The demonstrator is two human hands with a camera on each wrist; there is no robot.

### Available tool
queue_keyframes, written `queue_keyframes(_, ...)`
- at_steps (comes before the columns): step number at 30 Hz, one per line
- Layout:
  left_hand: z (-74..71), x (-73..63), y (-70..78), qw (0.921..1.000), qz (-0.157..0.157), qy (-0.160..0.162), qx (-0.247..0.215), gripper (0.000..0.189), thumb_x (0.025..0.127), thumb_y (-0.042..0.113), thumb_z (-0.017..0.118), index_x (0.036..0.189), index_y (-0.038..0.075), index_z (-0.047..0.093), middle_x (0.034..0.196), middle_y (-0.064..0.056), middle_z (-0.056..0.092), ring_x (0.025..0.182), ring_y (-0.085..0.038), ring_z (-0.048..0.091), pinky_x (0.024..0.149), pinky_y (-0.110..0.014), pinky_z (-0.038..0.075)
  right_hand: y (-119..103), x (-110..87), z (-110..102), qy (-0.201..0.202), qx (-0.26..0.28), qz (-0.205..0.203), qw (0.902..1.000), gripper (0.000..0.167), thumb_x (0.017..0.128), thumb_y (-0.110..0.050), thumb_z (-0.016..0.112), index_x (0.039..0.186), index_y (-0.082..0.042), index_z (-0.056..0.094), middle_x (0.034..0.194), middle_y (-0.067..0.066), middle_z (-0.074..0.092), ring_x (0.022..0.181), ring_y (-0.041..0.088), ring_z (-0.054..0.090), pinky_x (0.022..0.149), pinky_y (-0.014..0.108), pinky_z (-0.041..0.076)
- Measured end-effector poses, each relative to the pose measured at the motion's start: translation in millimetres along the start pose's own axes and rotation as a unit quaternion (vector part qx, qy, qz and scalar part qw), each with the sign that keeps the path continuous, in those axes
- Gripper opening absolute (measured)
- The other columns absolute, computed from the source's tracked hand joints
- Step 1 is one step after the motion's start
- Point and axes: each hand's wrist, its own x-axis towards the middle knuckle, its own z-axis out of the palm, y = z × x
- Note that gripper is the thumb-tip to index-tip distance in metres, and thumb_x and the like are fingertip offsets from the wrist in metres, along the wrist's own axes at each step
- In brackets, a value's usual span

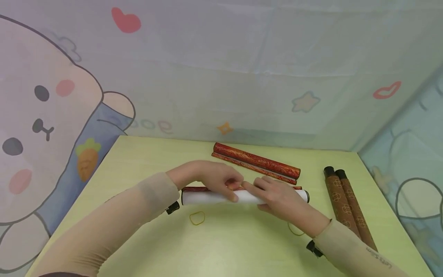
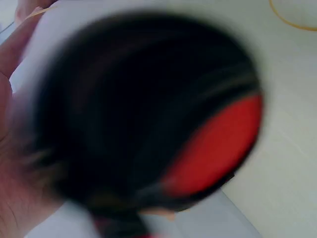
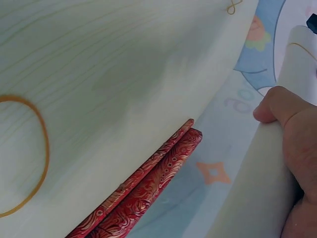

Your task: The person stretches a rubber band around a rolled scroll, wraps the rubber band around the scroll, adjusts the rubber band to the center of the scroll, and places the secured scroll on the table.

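Note:
A white roll with dark-rimmed ends and a red patterned strip along its far side lies crosswise before me. My left hand bends over its middle, fingers curled, seemingly pinching a thin yellow rubber band. That band crosses the roll's white surface in the right wrist view. Gripping the roll just right of there is my right hand, its thumb lying along the paper in the right wrist view. The fingertips of both hands nearly meet. A blurred black-and-red round end, apparently the roll's, blocks much of the left wrist view.
Behind the roll lies a red patterned roll with a narrow matching strip. Two brown patterned rolls with black ends lie at the right. A loose rubber band is in front; another lies partly under the right arm.

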Motion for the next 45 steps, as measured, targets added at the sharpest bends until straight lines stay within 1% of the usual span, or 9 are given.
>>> queue_keyframes(3, 1.2, 0.7, 0.4, 1.0, -0.005, -0.003, -0.005, 0.036, 0.101, 0.029, 0.075, 0.082, 0.019, 0.046, 0.078, 0.006, 0.043, 0.07, -0.009, 0.04, 0.069, -0.026, 0.035, -0.8, 2.1, -0.6, -0.005, -0.001, 0.002, 1.0, 0.078, 0.071, -0.02, 0.103, 0.139, -0.015, 0.064, 0.105, 0.001, 0.061, 0.088, 0.019, 0.061, 0.065, 0.033, 0.059)
queue_keyframes(9, 0.8, -3.8, -2.1, 0.9997, -0.001, 0.016, -0.015, 0.039, 0.1, 0.029, 0.077, 0.081, 0.018, 0.045, 0.077, 0.006, 0.042, 0.069, -0.008, 0.04, 0.069, -0.026, 0.034, -1.8, 7.5, -2.2, -0.013, 0.011, 0.012, 0.9998, 0.079, 0.073, -0.022, 0.102, 0.142, -0.016, 0.064, 0.105, 0.001, 0.061, 0.084, 0.017, 0.059, 0.064, 0.032, 0.058)
queue_keyframes(14, -2.0, -8.4, -2.6, 0.9995, -0.002, 0.032, -0.002, 0.038, 0.099, 0.027, 0.079, 0.081, 0.019, 0.046, 0.078, 0.007, 0.044, 0.071, -0.008, 0.043, 0.07, -0.026, 0.035, -1.1, 9.1, -6.3, -0.022, 0.001, 0.014, 0.9997, 0.082, 0.075, -0.025, 0.101, 0.146, -0.014, 0.061, 0.108, 0.004, 0.062, 0.084, 0.018, 0.059, 0.064, 0.034, 0.059)
queue_keyframes(20, -3.6, -10.0, -0.7, 0.9987, -0.012, 0.048, 0.01, 0.039, 0.097, 0.025, 0.081, 0.081, 0.019, 0.046, 0.077, 0.007, 0.044, 0.072, -0.008, 0.046, 0.071, -0.025, 0.036, 2.1, 8.5, -10.9, -0.046, 0.005, 0.085, 0.9953, 0.067, 0.079, -0.028, 0.095, 0.136, -0.015, 0.063, 0.107, 0.004, 0.064, 0.073, 0.017, 0.063, 0.057, 0.035, 0.056)
queue_keyframes(24, -0.4, -10.2, -2.5, 0.9979, -0.022, 0.06, 0.012, 0.041, 0.096, 0.026, 0.083, 0.08, 0.02, 0.046, 0.075, 0.007, 0.042, 0.072, -0.009, 0.046, 0.071, -0.026, 0.036, 7.0, 5.5, -12.5, -0.064, 0.006, 0.112, 0.9917, 0.053, 0.08, -0.033, 0.094, 0.122, -0.016, 0.067, 0.105, 0.002, 0.068, 0.076, 0.018, 0.067, 0.058, 0.036, 0.057)
queue_keyframes(30, 3.0, -13.2, -5.6, 0.9959, -0.015, 0.082, 0.035, 0.044, 0.096, 0.027, 0.083, 0.078, 0.02, 0.043, 0.073, 0.007, 0.039, 0.07, -0.009, 0.04, 0.071, -0.027, 0.034, 15.2, -5.4, -15.5, -0.076, 0.016, 0.118, 0.99, 0.045, 0.081, -0.031, 0.094, 0.115, -0.017, 0.069, 0.103, -0.001, 0.071, 0.078, 0.015, 0.067, 0.058, 0.035, 0.056)
queue_keyframes(34, 3.2, -15.4, -5.5, 0.9948, -0.011, 0.087, 0.052, 0.045, 0.097, 0.027, 0.082, 0.077, 0.02, 0.042, 0.073, 0.007, 0.038, 0.069, -0.008, 0.038, 0.072, -0.027, 0.033, 20.5, -11.8, -13.2, -0.063, 0.021, 0.107, 0.9921, 0.042, 0.083, -0.028, 0.091, 0.115, -0.015, 0.067, 0.103, 0.001, 0.073, 0.074, 0.016, 0.068, 0.057, 0.035, 0.056)
queue_keyframes(40, 2.5, -15.1, -2.8, 0.9972, -0.011, 0.071, 0.022, 0.046, 0.097, 0.027, 0.082, 0.077, 0.019, 0.041, 0.073, 0.007, 0.037, 0.069, -0.009, 0.037, 0.071, -0.027, 0.033, 26.5, -16.8, -11.3, -0.035, 0.021, 0.066, 0.997, 0.044, 0.083, -0.026, 0.093, 0.116, -0.017, 0.066, 0.102, 0.003, 0.075, 0.072, 0.017, 0.068, 0.055, 0.036, 0.056)
queue_keyframes(45, 3.7, -12.3, -3.7, 0.9991, -0.002, 0.041, 0.006, 0.045, 0.099, 0.027, 0.079, 0.077, 0.019, 0.041, 0.073, 0.007, 0.036, 0.068, -0.008, 0.033, 0.07, -0.026, 0.031, 27.2, -18.9, -10.7, -0.046, 0.022, 0.055, 0.9972, 0.047, 0.08, -0.024, 0.096, 0.114, -0.017, 0.064, 0.096, 0.002, 0.072, 0.073, 0.018, 0.069, 0.058, 0.037, 0.058)
